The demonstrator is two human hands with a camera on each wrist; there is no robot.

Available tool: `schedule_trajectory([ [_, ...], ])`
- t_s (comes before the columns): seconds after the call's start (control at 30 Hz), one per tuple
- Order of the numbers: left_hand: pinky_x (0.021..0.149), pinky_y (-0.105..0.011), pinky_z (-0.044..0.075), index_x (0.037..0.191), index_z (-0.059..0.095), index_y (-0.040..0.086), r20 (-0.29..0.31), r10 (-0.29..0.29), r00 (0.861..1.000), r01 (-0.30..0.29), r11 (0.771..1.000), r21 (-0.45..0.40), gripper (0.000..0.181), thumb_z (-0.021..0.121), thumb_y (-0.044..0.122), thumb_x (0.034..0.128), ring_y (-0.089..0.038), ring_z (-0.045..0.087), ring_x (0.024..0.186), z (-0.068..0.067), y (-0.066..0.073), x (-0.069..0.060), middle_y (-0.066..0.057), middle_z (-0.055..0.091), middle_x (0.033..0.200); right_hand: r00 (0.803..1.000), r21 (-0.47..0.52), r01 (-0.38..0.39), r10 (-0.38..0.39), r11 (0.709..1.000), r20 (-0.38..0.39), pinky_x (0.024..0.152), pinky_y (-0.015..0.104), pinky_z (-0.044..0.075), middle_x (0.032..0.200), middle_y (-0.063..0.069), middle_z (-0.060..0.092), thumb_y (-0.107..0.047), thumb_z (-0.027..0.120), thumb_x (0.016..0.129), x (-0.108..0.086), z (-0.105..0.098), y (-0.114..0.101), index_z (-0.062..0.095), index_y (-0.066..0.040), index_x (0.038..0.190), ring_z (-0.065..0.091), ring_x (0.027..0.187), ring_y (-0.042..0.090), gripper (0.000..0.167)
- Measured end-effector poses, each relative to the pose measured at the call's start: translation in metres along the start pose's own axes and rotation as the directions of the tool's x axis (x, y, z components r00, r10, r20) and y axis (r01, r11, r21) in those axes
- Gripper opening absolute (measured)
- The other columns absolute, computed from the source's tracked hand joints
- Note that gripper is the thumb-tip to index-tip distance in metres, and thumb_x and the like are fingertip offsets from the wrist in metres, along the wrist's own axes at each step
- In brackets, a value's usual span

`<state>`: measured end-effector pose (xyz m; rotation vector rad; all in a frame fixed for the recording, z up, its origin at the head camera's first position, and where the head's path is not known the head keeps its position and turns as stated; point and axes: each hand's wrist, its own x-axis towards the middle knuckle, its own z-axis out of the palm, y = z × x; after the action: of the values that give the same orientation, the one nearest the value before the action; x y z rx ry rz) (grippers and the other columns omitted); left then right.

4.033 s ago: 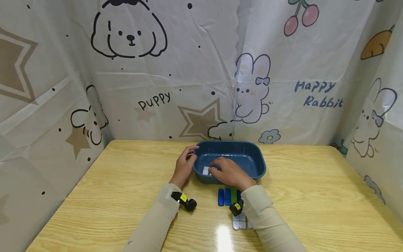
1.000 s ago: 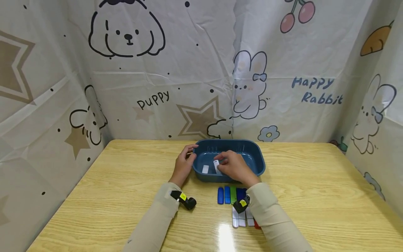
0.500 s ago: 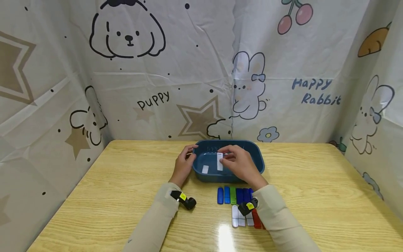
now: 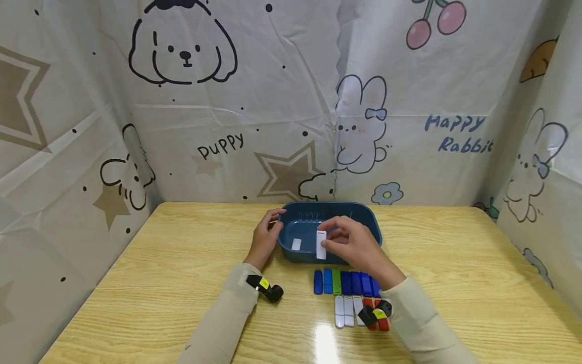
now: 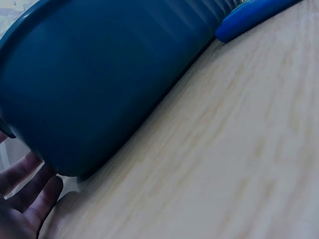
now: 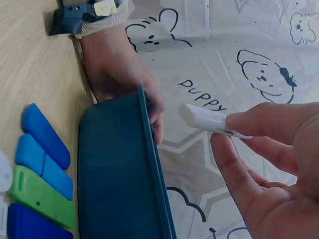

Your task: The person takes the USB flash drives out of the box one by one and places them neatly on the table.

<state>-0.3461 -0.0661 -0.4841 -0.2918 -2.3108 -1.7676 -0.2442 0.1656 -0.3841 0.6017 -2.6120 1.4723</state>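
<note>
My right hand (image 4: 352, 241) pinches a white USB flash drive (image 4: 321, 245) between thumb and fingers, held over the near wall of a blue plastic bin (image 4: 334, 206). The right wrist view shows the white drive (image 6: 202, 118) from its end, thumb on one side and fingers on the other. My left hand (image 4: 265, 237) rests against the bin's left end, its fingers at the rim. In the left wrist view, loosely extended fingers (image 5: 45, 196) lie by the bin's outer wall (image 5: 89, 84). Another white drive (image 4: 296, 244) lies inside the bin at the left.
In front of the bin, a row holds blue drives (image 4: 318, 282) and a green one (image 4: 336, 281). A nearer row has white drives (image 4: 339, 312) and red ones (image 4: 384, 323), partly hidden by the right wrist camera (image 4: 375, 312). Patterned cloth (image 4: 227, 116) hangs behind the wooden table (image 4: 191, 253).
My right hand has picked a white drive out of the bin, raised it, and brought it rightward and nearer. More of both rows shows now. The left hand stays in place.
</note>
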Motion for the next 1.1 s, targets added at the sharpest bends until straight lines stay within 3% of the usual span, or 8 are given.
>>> schedule_trajectory([
  [0.2, 0.101, -0.046, 0.043, 0.123, 0.061, 0.025, 0.001, -0.004, 1.0, 0.004, 1.0, 0.001, 0.033, 0.051, 0.015, 0.0933, -0.026, 0.052, 0.119, 0.0, -0.001, -0.002, -0.004, 0.058, 0.128, 0.997, 0.01, 0.032, -0.033, 0.999, 0.069, 0.075, 0.024, 0.055, 0.108, 0.005, 0.059, -0.007, 0.069, 0.087, -0.018, 0.0, -0.001, 0.064, -0.014, 0.108, 0.064, 0.089, 0.016, 0.023],
  [0.47, 0.101, -0.045, 0.042, 0.124, 0.06, 0.025, 0.006, -0.02, 1.0, 0.02, 1.0, 0.001, 0.033, 0.051, 0.016, 0.0937, -0.025, 0.051, 0.12, 0.0, 0.001, -0.002, -0.003, 0.058, 0.129, 0.978, 0.018, 0.058, -0.06, 0.998, 0.199, 0.075, 0.025, 0.055, 0.106, 0.004, 0.058, -0.003, 0.068, 0.087, -0.037, 0.003, 0.01, 0.061, -0.013, 0.107, 0.063, 0.091, 0.017, 0.023],
  [0.77, 0.101, -0.045, 0.043, 0.122, 0.061, 0.025, -0.002, -0.023, 1.0, 0.023, 1.0, 0.008, 0.032, 0.051, 0.015, 0.0932, -0.025, 0.052, 0.118, -0.002, 0.003, -0.003, -0.003, 0.059, 0.127, 0.928, -0.008, 0.031, -0.025, 0.999, 0.373, 0.077, 0.024, 0.054, 0.105, 0.0, 0.059, -0.002, 0.069, 0.085, -0.047, 0.014, 0.013, 0.057, -0.013, 0.101, 0.063, 0.092, 0.017, 0.023],
  [0.93, 0.1, -0.045, 0.043, 0.122, 0.061, 0.025, -0.006, -0.018, 1.0, 0.018, 1.0, 0.01, 0.033, 0.051, 0.016, 0.0921, -0.024, 0.053, 0.117, -0.002, 0.004, -0.003, -0.003, 0.059, 0.125, 0.902, -0.039, 0.02, -0.001, 0.999, 0.431, 0.075, 0.024, 0.054, 0.1, -0.001, 0.057, -0.002, 0.068, 0.085, -0.048, 0.018, 0.011, 0.056, -0.013, 0.099, 0.062, 0.091, 0.016, 0.022],
  [1.1, 0.099, -0.045, 0.044, 0.122, 0.062, 0.024, -0.004, -0.016, 1.0, 0.016, 1.0, 0.006, 0.033, 0.052, 0.016, 0.0913, -0.025, 0.054, 0.115, -0.002, 0.003, -0.003, -0.004, 0.06, 0.124, 0.892, -0.071, 0.037, -0.001, 0.997, 0.452, 0.073, 0.021, 0.053, 0.098, -0.003, 0.056, -0.002, 0.068, 0.085, -0.05, 0.022, 0.014, 0.055, -0.014, 0.099, 0.061, 0.088, 0.012, 0.022],
])
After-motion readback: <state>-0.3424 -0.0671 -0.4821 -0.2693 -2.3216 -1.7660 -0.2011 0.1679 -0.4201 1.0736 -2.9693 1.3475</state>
